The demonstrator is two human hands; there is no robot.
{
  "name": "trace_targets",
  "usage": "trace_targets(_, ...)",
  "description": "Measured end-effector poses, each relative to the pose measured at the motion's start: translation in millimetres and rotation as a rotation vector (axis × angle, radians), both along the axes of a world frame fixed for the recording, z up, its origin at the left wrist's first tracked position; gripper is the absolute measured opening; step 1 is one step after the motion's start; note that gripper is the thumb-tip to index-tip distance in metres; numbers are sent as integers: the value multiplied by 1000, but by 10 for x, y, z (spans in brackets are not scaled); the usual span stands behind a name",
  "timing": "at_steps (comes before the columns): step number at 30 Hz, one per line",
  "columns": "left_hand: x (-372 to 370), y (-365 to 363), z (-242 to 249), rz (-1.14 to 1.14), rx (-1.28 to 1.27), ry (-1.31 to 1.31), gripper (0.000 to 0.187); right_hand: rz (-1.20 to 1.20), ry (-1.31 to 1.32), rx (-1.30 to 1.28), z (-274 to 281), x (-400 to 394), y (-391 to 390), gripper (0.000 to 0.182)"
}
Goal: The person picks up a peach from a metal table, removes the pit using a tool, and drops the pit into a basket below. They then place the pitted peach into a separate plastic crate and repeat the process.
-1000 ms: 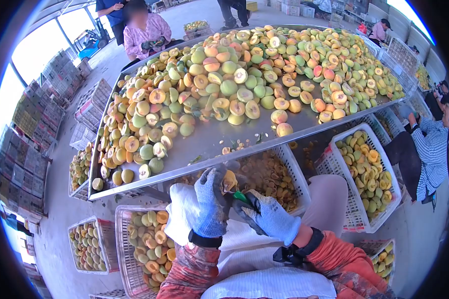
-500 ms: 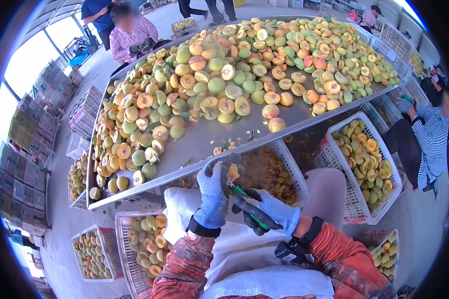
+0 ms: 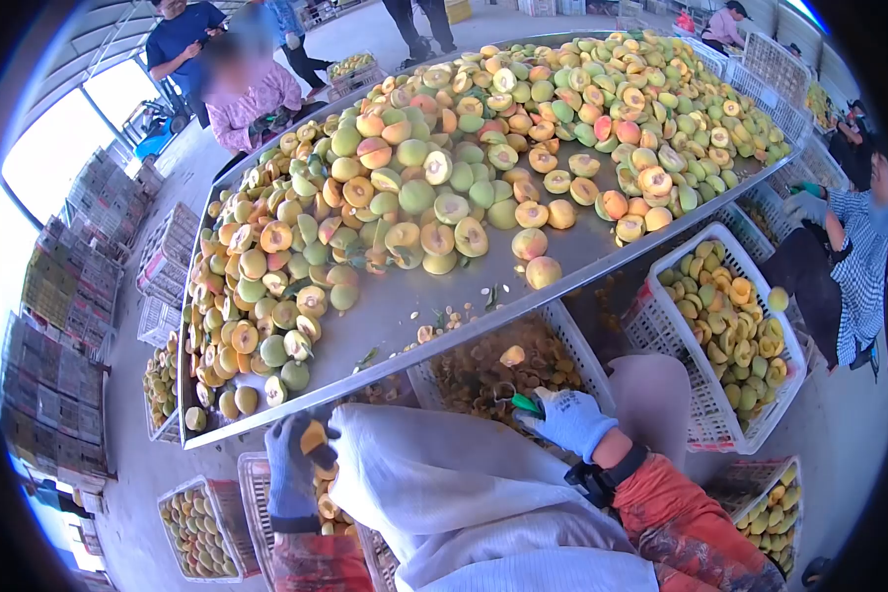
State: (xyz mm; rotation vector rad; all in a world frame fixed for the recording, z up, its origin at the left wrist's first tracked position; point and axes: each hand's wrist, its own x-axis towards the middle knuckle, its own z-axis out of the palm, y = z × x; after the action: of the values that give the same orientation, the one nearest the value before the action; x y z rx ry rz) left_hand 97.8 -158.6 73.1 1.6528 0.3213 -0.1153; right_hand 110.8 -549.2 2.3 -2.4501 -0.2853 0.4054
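Note:
My left hand point(image 3: 288, 472), in a blue glove with dark fingertips, has its fingers round a yellow apricot half point(image 3: 314, 436). It is over the white crate point(image 3: 255, 498) of apricot halves beside my left leg. My right hand point(image 3: 570, 424), gloved alike, grips a green-handled tool point(image 3: 527, 404) with a thin curved metal tip. That tip points left over a crate point(image 3: 587, 360) of brownish scraps below the table edge. A pale orange piece point(image 3: 512, 356) shows above those scraps.
Halved and whole apricots point(image 3: 414, 153) heap on the metal table point(image 3: 385, 340), whose raised rim crosses in front of me. Full crates point(image 3: 725, 331) stand at right and lower left point(image 3: 202, 530). People point(image 3: 252, 99) work across the table and at right point(image 3: 853, 257). Stacked crates point(image 3: 54, 385) line the left.
My hands, close together before, have parted. The left has moved left and down with the apricot half to the crate; the right has moved right with the tool, over the scraps.

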Motion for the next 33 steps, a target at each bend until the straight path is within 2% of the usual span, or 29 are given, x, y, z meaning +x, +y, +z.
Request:
trace_targets(1,-212,385,-258,102,268,122,36,-29,38,-154,31,-14,-16,46)
trace_targets(2,-206,554,-303,104,282,126,36,-28,43,-140,11,-9,-12,46)
trace_targets(5,-165,861,-388,123,667,-6,28,-19,80,-23,-25,81,39,45)
trace_targets(6,-85,694,-243,131,791,-51,27,-11,82,-13,-19,115,72,46)
trace_targets(7,239,497,-156,270,467,27,23,-7,79,-4,-39,159,93,47)
trace_targets(8,642,102,63,343,360,95,20,-2,72,10,-106,183,101,47)
trace_targets(9,1016,-32,40,271,244,34,20,-4,72,14,-142,204,86,47)
trace_targets(11,1790,-522,54,187,454,-41,23,-27,101,82,-179,214,28,47)
trace_targets(13,2478,-917,15,65,655,19,33,-66,74,89,-235,216,-36,45)
trace_targets(15,2854,-1297,-153,-60,1060,-185,50,-43,90,34,-243,235,-87,44)
trace_targets(17,2919,-1653,-326,-59,1205,-229,61,-51,54,22,-272,252,-82,43)
trace_targets(18,2960,-1645,-414,-92,993,-208,69,-55,33,46,-268,254,-75,44)
trace_targets(19,2952,-1637,-507,-96,993,-204,69,-54,8,69,-273,255,-74,44)
trace_targets(21,2832,-1588,-613,-125,743,-371,76,-47,-10,100,-361,219,-51,45)
trace_targets(22,2778,-1526,-620,-202,887,-277,77,-40,-32,131,-399,195,-28,46)
trace_targets(23,2704,-1534,-663,-167,1028,-285,70,-31,-32,130,-408,177,3,46)
trace_targets(26,2488,-1565,-760,-329,1260,-320,64,-26,0,133,-429,144,71,39)
trace_targets(29,2353,-1646,-665,-392,1228,-70,61,-12,-15,129,-374,111,77,42)
trace_targets(30,2332,-1582,-681,-390,1226,-80,61,-32,-8,114,-252,134,70,47)
trace_targets(32,2270,-1376,-748,-466,976,-390,53,-52,-20,91,-76,182,33,52)
trace_targets(33,2176,-1379,-626,-462,972,-403,53,-85,-57,118,-21,183,6,51)
